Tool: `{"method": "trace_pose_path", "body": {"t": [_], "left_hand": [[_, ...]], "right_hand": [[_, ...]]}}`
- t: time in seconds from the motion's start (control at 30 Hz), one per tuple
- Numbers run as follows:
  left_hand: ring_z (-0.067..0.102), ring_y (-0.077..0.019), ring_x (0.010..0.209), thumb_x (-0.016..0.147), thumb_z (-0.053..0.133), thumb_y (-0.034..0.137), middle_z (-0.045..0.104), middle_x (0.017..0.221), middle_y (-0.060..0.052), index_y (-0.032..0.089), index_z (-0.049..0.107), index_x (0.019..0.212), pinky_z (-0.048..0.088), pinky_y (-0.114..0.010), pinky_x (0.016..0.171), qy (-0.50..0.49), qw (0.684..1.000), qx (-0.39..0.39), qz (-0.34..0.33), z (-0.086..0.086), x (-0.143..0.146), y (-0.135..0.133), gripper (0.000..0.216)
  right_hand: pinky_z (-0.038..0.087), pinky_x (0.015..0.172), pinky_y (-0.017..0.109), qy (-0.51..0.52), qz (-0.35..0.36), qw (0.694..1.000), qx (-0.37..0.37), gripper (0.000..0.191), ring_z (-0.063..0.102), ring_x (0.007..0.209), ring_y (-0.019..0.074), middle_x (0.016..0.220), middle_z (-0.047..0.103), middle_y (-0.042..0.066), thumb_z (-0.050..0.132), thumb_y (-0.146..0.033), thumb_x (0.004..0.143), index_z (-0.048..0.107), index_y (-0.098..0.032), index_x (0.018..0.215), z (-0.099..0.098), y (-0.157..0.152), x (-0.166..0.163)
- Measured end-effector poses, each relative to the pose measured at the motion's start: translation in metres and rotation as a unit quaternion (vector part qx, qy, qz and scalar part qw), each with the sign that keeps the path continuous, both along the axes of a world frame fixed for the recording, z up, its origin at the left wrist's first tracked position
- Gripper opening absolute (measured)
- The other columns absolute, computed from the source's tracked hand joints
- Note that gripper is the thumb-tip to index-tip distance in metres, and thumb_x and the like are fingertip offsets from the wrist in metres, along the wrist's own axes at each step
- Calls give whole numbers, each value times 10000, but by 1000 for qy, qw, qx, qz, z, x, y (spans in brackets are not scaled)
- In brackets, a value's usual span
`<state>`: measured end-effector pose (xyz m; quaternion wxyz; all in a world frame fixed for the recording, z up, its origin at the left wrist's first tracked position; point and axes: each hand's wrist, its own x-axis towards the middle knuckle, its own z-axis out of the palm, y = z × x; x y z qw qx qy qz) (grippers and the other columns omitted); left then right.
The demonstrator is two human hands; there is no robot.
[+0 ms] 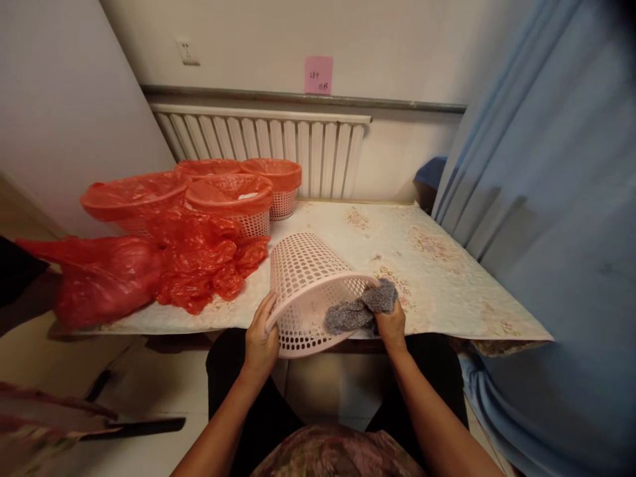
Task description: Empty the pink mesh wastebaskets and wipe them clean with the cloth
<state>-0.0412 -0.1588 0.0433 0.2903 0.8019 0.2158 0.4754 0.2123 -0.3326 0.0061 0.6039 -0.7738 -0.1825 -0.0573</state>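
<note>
Four pink perforated plastic baskets (pixel 256 224) near the tabletop's (pixel 462 291) rear left corner already wear red plastic liners (pixel 284 173); one pale-pink perforated plastic basket (pixel 308 266), unlined, lies tipped over the front edge. The left hand (pixel 262 346) grips its rim; the right hand (pixel 392 326) clutches a grey fabric cloth (pixel 364 310) there, wiping apparently unfinished.

Perforated basket (pixel 304 265): smooth plastic, soft sheen. Cloth (pixel 348 315): rough, matt textile. Heaped bags (pixel 199 255): thin plastic film, crinkled, glossy even from where I stand. Table cover (pixel 338 228): looks smooth. Pipe (pixel 397 105): dull metal. Radiator (pixel 304 156): painted metal. Curtain (pixel 541 232): matt fabric. Note (pixel 318 74): matt paper
</note>
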Motion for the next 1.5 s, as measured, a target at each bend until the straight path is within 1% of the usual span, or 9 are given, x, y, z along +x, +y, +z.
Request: {"method": "trace_pose_path", "body": {"t": [0.4, 0.57, 0.7, 0.83, 1.03, 1.17, 1.27, 1.4, 1.5], "left_hand": [[452, -218, 1338, 837, 436, 66, 496, 1428, -68, 229, 444, 1404, 311, -430, 1177, -47, 996, -69, 7, -25, 6, -26, 589], [453, -216, 1337, 837, 424, 51, 493, 1431, -68, 236, 436, 1409, 326, -435, 1169, -48, 997, -57, 7, -27, 7, -31, 602], [456, -207, 1333, 810, 402, 17, 502, 1417, -74, 227, 434, 1406, 335, -434, 1163, -37, 999, -32, -2, -31, 6, -29, 632], [444, -206, 1341, 777, 385, -3, 499, 1413, -76, 223, 435, 1401, 328, -443, 1166, -29, 999, -9, -21, -32, 8, -25, 666], [439, -211, 1342, 765, 378, -1, 487, 1419, -87, 218, 428, 1404, 314, -450, 1171, -22, 999, -2, -47, -26, 8, -21, 678], [440, -208, 1343, 782, 367, -2, 491, 1417, -86, 219, 449, 1386, 330, -452, 1163, -30, 999, 15, -42, -30, 7, -22, 648], [447, -204, 1339, 803, 358, 3, 498, 1408, -87, 227, 438, 1389, 356, -456, 1149, -34, 999, 13, -30, -35, 8, -25, 632], [443, -208, 1341, 796, 362, 2, 502, 1406, -87, 225, 436, 1390, 363, -461, 1146, -39, 999, 9, -14, -37, 9, -28, 639], [438, -215, 1344, 797, 364, 8, 490, 1420, -81, 228, 429, 1398, 354, -463, 1152, -37, 999, 4, -16, -35, 8, -29, 643]], "right_hand": [[438, 954, 445, -225, -87, 970, 11, 427, 569, 1071, 286, 1090, 606, 129, 563, -262, 708, 594, -140, 1115, 33, -28, -50], [515, 818, 378, 60, 83, 994, 48, 422, 636, 896, 244, 947, 682, 60, 662, -302, 656, 628, -180, 1059, 25, -14, -61], [549, 745, 349, 311, 86, 907, 269, 381, 672, 787, 209, 847, 708, 33, 688, -311, 615, 626, -166, 962, 39, 24, -50], [546, 834, 342, 297, 135, 872, 366, 332, 678, 851, 180, 916, 720, 15, 671, -270, 653, 635, -179, 969, 71, 65, -68], [514, 878, 346, -7, 271, 953, 133, 321, 648, 952, 215, 1021, 713, 72, 603, -268, 744, 658, -158, 1040, 60, 103, -119], [446, 972, 375, -232, 400, 877, -131, 292, 580, 1106, 247, 1143, 669, 107, 530, -173, 780, 676, -170, 1033, 20, 103, -114], [426, 989, 374, -252, 427, 832, -248, 281, 552, 1144, 237, 1171, 660, 89, 503, -140, 814, 678, -202, 1025, 1, 96, -98], [443, 968, 364, -183, 429, 855, -226, 300, 562, 1129, 235, 1138, 679, 73, 536, -127, 771, 681, -213, 1019, 5, 97, -88], [475, 941, 369, -63, 431, 896, -89, 283, 605, 1050, 224, 1037, 707, 53, 560, -218, 770, 676, -210, 1028, 25, 109, -96]]}}
